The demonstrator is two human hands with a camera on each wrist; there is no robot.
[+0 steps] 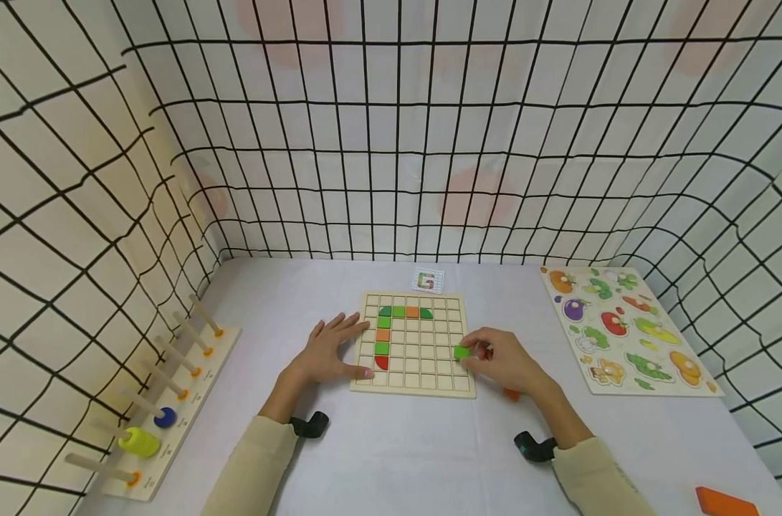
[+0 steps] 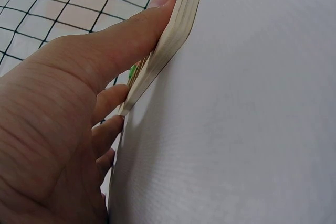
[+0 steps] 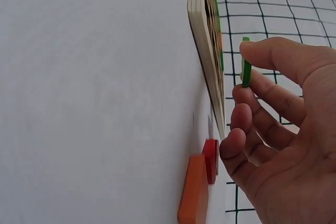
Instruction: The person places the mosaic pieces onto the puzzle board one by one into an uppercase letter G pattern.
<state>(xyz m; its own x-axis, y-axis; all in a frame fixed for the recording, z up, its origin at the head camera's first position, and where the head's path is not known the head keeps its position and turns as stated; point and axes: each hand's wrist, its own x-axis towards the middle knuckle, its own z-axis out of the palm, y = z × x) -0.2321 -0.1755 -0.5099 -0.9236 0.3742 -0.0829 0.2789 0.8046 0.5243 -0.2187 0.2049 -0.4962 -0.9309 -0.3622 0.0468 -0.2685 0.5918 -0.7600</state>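
A wooden grid board (image 1: 423,380) lies on the table, with green, orange and red tiles along its upper row and left column. The left hand (image 1: 331,350) rests at the board's left edge, fingers spread; its thumb lies on the lower left corner, as the left wrist view also shows. Over the board's right edge, the right hand (image 1: 503,358) pinches a green square tile (image 1: 461,352) between thumb and fingers. In the right wrist view that tile (image 3: 246,62) is held on edge, apart from the board. Below this hand lie an orange tile (image 3: 193,190) and a red tile (image 3: 210,161).
A small pattern card (image 1: 428,280) sits behind the board. On the right lies a vegetable puzzle board (image 1: 636,333); an orange block (image 1: 726,502) is near the front right. A peg board (image 1: 200,390) with blue and yellow pieces stands left. Black netting (image 1: 397,129) surrounds the table.
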